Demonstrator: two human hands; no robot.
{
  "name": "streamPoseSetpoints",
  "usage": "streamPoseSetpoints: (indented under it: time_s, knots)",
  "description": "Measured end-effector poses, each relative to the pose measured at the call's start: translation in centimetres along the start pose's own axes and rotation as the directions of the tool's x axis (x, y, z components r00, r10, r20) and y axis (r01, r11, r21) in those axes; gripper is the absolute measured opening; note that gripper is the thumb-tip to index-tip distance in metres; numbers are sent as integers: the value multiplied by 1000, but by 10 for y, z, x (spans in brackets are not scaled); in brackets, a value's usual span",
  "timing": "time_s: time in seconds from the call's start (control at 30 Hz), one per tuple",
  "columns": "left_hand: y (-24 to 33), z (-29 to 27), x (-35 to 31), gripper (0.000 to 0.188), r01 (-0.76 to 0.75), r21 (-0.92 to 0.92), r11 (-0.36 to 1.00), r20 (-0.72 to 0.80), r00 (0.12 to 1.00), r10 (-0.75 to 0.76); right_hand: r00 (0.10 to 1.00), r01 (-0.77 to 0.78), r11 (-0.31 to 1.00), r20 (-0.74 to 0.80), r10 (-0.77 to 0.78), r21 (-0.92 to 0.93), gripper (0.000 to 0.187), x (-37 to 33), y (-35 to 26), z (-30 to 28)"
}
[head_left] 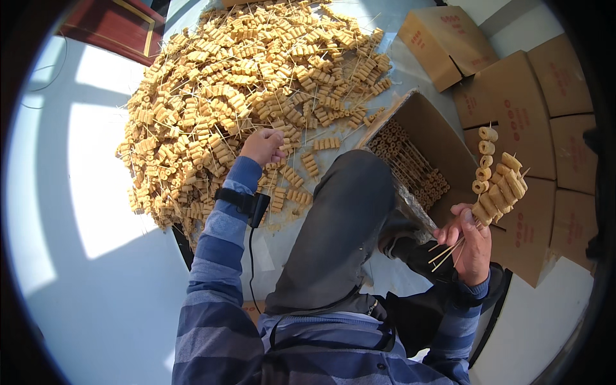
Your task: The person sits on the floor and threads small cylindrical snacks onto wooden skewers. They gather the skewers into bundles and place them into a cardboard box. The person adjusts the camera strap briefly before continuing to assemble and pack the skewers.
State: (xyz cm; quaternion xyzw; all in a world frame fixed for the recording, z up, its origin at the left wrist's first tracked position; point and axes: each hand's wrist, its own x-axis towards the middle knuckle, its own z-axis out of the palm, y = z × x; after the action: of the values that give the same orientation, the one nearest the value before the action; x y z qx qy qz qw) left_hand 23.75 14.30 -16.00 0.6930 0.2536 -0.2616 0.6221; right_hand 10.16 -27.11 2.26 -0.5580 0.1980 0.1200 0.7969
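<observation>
My right hand (473, 247) is closed around the thin sticks of several skewers (500, 192) threaded with golden-brown rolled pieces. Their food ends point up and their bare sticks poke out below my fingers. At the near edge of a big heap of the same skewers (250, 70), my left hand (264, 146) has its fingers curled together. Whatever is between those fingers, if anything, is too hard to make out. A strap with a small black device (247, 204) and a cable is on my left wrist.
An open cardboard box (443, 128) with skewers lined up inside stands beyond my bent knee. More cardboard boxes (513, 109) are stacked at the right, another (443, 45) at the back right. A dark red panel (119, 29) is at the far left.
</observation>
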Motion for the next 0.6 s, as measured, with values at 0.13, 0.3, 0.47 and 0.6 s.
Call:
streamPoseSetpoints:
  time_s: [0.13, 0.3, 0.47, 0.6]
  knots:
    - [-60, 46, 80, 40, 300, 118, 947, -5, 954, -301, 999, -40, 999, -4, 40, -2, 38, 6, 9, -2]
    - [-88, 74, 139, 35, 431, 169, 886, 74, 891, -448, 994, -113, 994, 7, 112, 11, 38, 5, 10, -15]
    - [-66, 66, 114, 31, 375, 38, 926, 152, 914, -376, 986, -164, 967, 22, 163, 195, 38, 11, 19, -20]
    - [0, 44, 17, 29, 178, -100, 979, 220, 964, -152, 984, -176, 956, 32, 173, 234, 37, 13, 24, -8]
